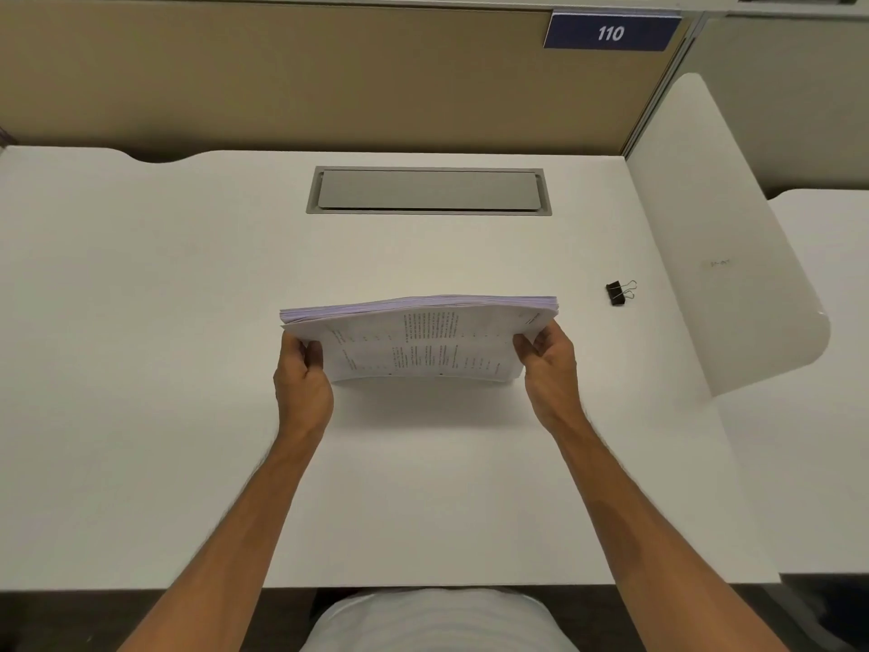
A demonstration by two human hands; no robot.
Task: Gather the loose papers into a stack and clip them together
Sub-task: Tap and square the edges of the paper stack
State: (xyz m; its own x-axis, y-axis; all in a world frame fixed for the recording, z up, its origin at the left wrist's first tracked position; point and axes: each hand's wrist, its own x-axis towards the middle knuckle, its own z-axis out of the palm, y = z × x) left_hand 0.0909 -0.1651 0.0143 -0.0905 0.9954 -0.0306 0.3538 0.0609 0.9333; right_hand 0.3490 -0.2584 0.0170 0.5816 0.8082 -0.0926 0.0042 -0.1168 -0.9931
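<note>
A stack of printed papers (pixel 418 341) stands on its long edge in the middle of the white desk (pixel 188 322), leaning toward me with its top edges fairly even. My left hand (pixel 303 378) grips its left side and my right hand (pixel 550 364) grips its right side. A black binder clip (pixel 617 293) with silver handles lies on the desk to the right of the stack, apart from both hands.
A grey cable hatch (pixel 428 190) is set into the desk behind the papers. A white side divider (pixel 724 237) rises along the right edge, a tan partition (pixel 282 72) stands at the back with a blue sign reading 110 (pixel 611 32).
</note>
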